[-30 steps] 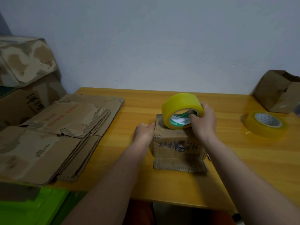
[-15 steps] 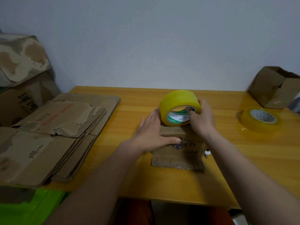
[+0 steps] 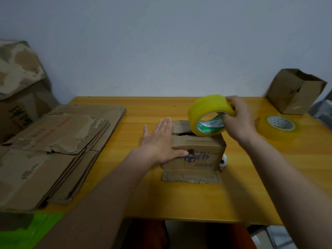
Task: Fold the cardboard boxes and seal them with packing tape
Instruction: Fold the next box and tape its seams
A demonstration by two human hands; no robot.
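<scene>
A small brown cardboard box (image 3: 203,155) stands in the middle of the wooden table (image 3: 179,198), its top flaps folded down with a dark gap between them and one flap lying flat toward me. My left hand (image 3: 159,142) presses flat on the box's left side and front, fingers straight. My right hand (image 3: 237,121) grips a yellow tape roll (image 3: 206,114) by its rim and core. The roll is held on edge over the box's top, toward the far right corner.
A stack of flattened cardboard boxes (image 3: 53,146) covers the table's left part. A second yellow tape roll (image 3: 278,126) lies flat at the right. A folded open box (image 3: 294,90) stands at the back right corner. Larger cartons (image 3: 19,83) lean at the far left.
My left hand went from curled at the box's left edge to flat against its side. My right hand has shifted the tape roll to the right and a little up over the box.
</scene>
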